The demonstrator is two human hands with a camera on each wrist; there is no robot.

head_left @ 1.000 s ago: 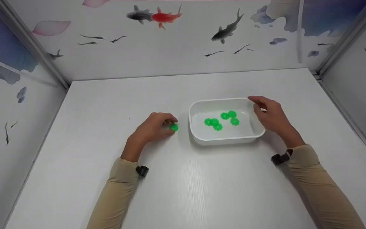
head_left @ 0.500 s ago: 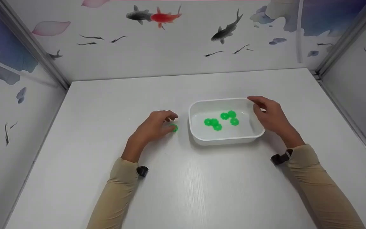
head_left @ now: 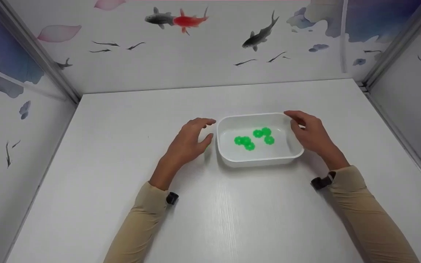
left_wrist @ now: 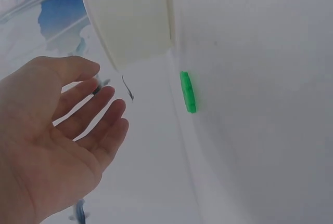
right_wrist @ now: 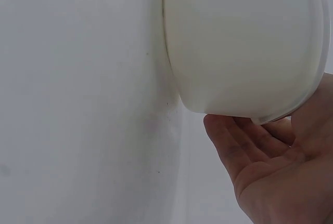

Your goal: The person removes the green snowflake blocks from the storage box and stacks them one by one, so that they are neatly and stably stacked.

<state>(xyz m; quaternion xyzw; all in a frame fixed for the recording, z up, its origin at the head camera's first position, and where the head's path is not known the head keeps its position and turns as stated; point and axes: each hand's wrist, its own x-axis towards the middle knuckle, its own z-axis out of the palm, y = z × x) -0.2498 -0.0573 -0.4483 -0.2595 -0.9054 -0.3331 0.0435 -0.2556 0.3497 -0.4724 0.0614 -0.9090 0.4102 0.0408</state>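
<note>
In the head view, the left hand [head_left: 188, 144] is held with thumb and fingers parted just beside the white tray [head_left: 261, 160], and the tray's opposite end is gripped by the right hand [head_left: 313, 133]; six green pieces [head_left: 246, 140] are contained inside. In the left wrist view, a loose green piece [left_wrist: 188, 92] appears to be laid flat on the counter [left_wrist: 270, 130], touched by no finger; being thin, it could be skidded against the tray if pressed off-centre. In the right wrist view, fingers are seen curled against the tray; if tugged, it could be tipped.
</note>
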